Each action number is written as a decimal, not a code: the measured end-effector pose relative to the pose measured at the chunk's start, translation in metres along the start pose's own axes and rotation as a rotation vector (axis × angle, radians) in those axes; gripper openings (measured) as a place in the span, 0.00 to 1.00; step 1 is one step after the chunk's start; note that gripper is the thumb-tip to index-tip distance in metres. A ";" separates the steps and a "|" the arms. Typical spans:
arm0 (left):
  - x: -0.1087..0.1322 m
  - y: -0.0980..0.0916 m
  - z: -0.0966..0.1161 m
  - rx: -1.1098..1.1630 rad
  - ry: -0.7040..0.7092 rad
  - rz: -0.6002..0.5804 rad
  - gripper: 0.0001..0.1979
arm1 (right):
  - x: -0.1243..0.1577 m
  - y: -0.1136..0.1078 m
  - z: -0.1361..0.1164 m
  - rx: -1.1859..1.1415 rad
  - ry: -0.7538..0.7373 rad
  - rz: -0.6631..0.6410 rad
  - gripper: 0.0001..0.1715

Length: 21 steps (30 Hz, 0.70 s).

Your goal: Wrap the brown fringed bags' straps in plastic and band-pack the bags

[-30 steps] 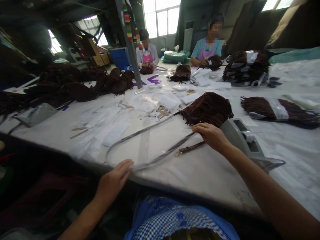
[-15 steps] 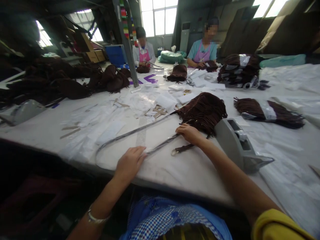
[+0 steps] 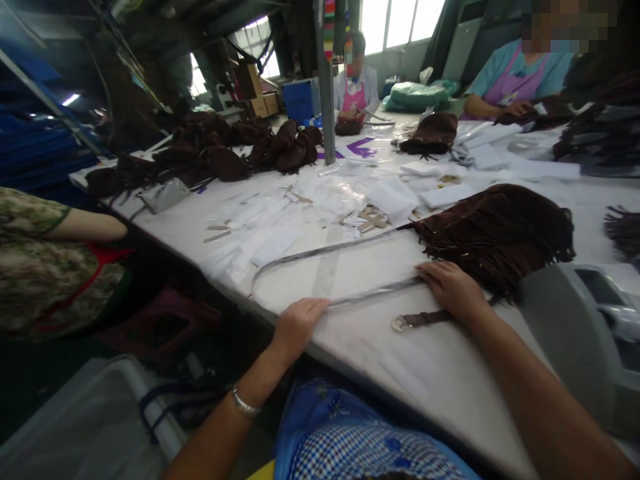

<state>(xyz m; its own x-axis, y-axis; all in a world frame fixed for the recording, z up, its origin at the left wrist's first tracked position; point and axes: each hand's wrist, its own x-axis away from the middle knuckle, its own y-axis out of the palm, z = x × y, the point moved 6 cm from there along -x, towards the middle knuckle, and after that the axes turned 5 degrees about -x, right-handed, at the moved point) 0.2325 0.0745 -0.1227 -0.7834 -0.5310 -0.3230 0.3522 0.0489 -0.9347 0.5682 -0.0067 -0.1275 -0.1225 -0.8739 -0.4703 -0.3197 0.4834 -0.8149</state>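
Running between two hands: one wrapped strap, bag beyond the right

Head view. The strap (image 3: 373,293), in cloudy film, lies on the table (image 3: 360,340) as one long narrow loop. Long axis roughly sideways, slanting away toward the right. Near run spans the left hand (image 3: 297,327) to the right hand (image 3: 453,287); bend sits just left of the left hand; far run lies beyond both hands, back to the bag.

Fingers of both hands rest on the near run, left ones fairly straight, right ones bent over it. Gripping or only pressing: cannot tell.

Fringed brown bag (image 3: 500,230) just beyond the right hand and rightward; right hand clearly the nearer.

Counts. Loop: one. Fringed bag by the hands: one. Short brown strap (image 3: 425,319) with buckle (image 3: 400,323): one, emerging from under the right hand. Tape dispensers: two, one (image 3: 555,327) right of the right hand, another (image 3: 170,195) well off beyond and left of the left. Brown bag pile (image 3: 225,160) beyond the left hand: too jumbled to count. Co-workers: two across the table, one more at far left.
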 end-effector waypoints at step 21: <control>-0.114 -0.015 -0.081 0.011 -0.189 -0.159 0.20 | 0.004 0.029 -0.103 -0.390 -0.279 -0.320 0.19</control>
<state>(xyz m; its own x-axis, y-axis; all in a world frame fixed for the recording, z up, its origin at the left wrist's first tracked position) 0.2747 0.2026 -0.0839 -0.7203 -0.6799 -0.1374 0.2382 -0.0564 -0.9696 0.4613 -0.0010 -0.1178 0.2724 -0.9016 -0.3359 -0.6297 0.0969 -0.7707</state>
